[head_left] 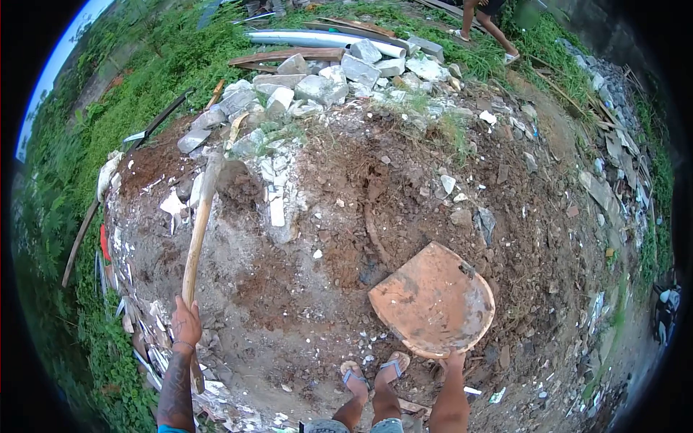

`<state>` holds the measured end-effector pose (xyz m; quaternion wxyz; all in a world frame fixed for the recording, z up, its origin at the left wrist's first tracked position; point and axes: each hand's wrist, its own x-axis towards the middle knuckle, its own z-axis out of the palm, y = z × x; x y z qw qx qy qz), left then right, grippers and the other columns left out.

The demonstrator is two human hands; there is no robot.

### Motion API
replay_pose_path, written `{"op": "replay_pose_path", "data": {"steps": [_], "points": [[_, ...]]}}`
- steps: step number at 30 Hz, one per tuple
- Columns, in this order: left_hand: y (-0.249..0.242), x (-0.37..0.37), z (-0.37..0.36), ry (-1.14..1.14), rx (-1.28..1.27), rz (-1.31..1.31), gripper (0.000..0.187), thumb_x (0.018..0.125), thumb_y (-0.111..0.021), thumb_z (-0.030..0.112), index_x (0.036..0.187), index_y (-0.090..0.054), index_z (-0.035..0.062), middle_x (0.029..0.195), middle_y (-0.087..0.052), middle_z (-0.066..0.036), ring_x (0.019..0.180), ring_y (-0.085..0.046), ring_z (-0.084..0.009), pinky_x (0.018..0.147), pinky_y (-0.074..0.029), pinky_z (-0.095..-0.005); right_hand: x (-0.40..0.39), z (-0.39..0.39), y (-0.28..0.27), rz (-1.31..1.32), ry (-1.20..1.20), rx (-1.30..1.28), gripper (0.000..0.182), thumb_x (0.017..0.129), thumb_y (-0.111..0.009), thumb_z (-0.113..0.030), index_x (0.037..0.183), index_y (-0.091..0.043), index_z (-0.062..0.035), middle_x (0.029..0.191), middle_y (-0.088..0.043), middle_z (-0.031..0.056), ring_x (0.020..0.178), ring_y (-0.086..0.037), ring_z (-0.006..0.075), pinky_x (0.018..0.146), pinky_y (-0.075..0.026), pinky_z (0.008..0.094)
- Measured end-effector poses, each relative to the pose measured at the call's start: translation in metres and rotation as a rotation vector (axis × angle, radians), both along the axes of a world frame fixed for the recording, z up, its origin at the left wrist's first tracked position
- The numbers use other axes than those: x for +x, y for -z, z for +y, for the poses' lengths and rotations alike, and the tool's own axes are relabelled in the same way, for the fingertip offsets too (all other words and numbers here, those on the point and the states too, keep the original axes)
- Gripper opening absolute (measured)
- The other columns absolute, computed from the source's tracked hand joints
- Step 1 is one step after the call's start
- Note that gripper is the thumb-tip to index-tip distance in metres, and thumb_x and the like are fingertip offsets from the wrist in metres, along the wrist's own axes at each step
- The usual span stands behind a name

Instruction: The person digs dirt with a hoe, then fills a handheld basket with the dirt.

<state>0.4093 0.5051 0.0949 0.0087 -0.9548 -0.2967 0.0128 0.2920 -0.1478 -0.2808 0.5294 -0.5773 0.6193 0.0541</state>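
My left hand (186,325) is wrapped round the wooden handle of a hoe (198,242), low on its length. The hoe's head is at the far end, against a dark clump of soil (238,185), which partly hides the blade. On the right, my right hand (453,359) grips the near rim of a shallow orange-brown scoop-shaped pan (433,299). Dirt smears cover the pan's inside, and it has a hole near its right rim. The fingers of my right hand are mostly hidden behind the rim.
My sandalled feet (372,375) stand on loose soil and rubble (310,289). Broken concrete blocks (317,86) are heaped ahead, with a grey pipe (325,41) and boards behind. Another person's legs (487,25) show at the top right. Green plants (94,166) border the left.
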Motion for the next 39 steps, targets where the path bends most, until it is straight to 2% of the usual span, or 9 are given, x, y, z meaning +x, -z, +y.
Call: {"op": "replay_pose_path", "data": {"steps": [4,9,16,20,25,27,30,34,39], "points": [[0.005,-0.002,-0.009,-0.044,0.019,0.042,0.034,0.095,-0.052,0.029,0.107,-0.044,-0.0009,0.08,-0.062,-0.031,0.078,-0.06,-0.05,0.066,-0.046,-0.0548,0.004,-0.015,-0.001,0.237,-0.139,0.098,0.042,0.081,-0.067,-0.02,0.114,-0.055,0.0024,0.105,-0.062,0.0143,0.083,-0.062,0.0295,0.062,-0.052,0.0423],[-0.018,0.017,-0.024,-0.103,-0.003,0.057,0.037,0.094,-0.052,0.03,0.113,-0.044,-0.0018,0.082,-0.062,-0.031,0.08,-0.061,-0.0486,0.068,-0.047,-0.0552,0.014,-0.024,-0.032,0.016,-0.165,0.297,0.032,0.088,-0.061,-0.02,0.116,-0.051,-0.0081,0.091,-0.059,0.0085,0.065,-0.064,0.022,0.046,-0.048,0.0318],[-0.019,0.021,-0.025,-0.056,-0.195,0.062,0.042,0.089,-0.058,0.022,0.117,-0.039,-0.0028,0.082,-0.061,-0.031,0.079,-0.058,-0.0508,0.07,-0.046,-0.0555,0.072,-0.023,-0.075,0.029,-0.764,0.024,0.032,0.079,-0.064,-0.013,0.106,-0.058,0.0015,0.079,-0.065,0.0132,0.061,-0.066,0.0231,0.048,-0.051,0.0324],[-0.005,0.003,-0.032,0.035,-0.312,-0.027,0.049,0.083,-0.059,0.014,0.121,-0.035,-0.006,0.086,-0.059,-0.033,0.082,-0.057,-0.0513,0.071,-0.045,-0.0551,0.096,-0.03,-0.014,-0.008,-1.11,-0.31,0.036,0.078,-0.068,-0.022,0.105,-0.061,0.0005,0.082,-0.067,0.0166,0.07,-0.067,0.0245,0.059,-0.053,0.0364],[0.001,-0.004,-0.056,0.022,-0.342,-0.059,0.052,0.082,-0.058,0.011,0.122,-0.032,-0.0098,0.081,-0.057,-0.031,0.073,-0.055,-0.0487,0.067,-0.043,-0.0525,0.219,0.156,-0.168,-0.039,-1.264,-0.142,0.049,0.084,-0.069,-0.037,0.116,-0.057,-0.0015,0.091,-0.068,0.0181,0.088,-0.066,0.0258,0.077,-0.051,0.0354],[-0.006,0.005,-0.077,-0.024,-0.379,-0.08,0.051,0.082,-0.058,0.01,0.122,-0.032,-0.0095,0.077,-0.057,-0.03,0.07,-0.056,-0.0476,0.064,-0.043,-0.0518,0.248,0.216,-0.118,-0.293,-1.248,0.133,0.05,0.088,-0.067,-0.029,0.124,-0.05,0.0004,0.101,-0.067,0.0129,0.093,-0.065,0.0183,0.079,-0.05,0.0275],[-0.015,0.019,-0.098,-0.085,-0.623,-0.097,0.053,0.082,-0.057,0.009,0.123,-0.031,-0.0104,0.072,-0.056,-0.027,0.066,-0.057,-0.0451,0.06,-0.045,-0.0487,0.317,0.389,-0.268,-0.389,-1.353,0.519,0.069,0.085,-0.07,-0.035,0.134,-0.041,0.0036,0.122,-0.058,0.0216,0.107,-0.06,0.0253,0.092,-0.047,0.0336],[-0.046,0.05,-0.106,-0.263,-0.936,-0.187,0.056,0.082,-0.056,0.009,0.126,-0.028,-0.0127,0.07,-0.056,-0.027,0.063,-0.057,-0.0426,0.056,-0.045,-0.0462,0.369,0.541,-0.347,-0.37,-1.794,0.308,0.087,0.079,-0.072,-0.043,0.136,-0.033,0.0095,0.125,-0.054,0.0297,0.111,-0.059,0.0344,0.093,-0.048,0.0389],[-0.023,0.029,-0.106,-0.384,-1.129,-0.252,0.067,0.081,-0.057,0.009,0.132,-0.021,-0.0153,0.071,-0.057,-0.027,0.064,-0.06,-0.0417,0.058,-0.047,-0.0463,0.364,0.635,-0.322,-0.145,-1.968,0.109,0.068,0.078,-0.072,-0.03,0.118,-0.039,0.0133,0.107,-0.059,0.0318,0.095,-0.065,0.0343,0.081,-0.052,0.0398]]}}
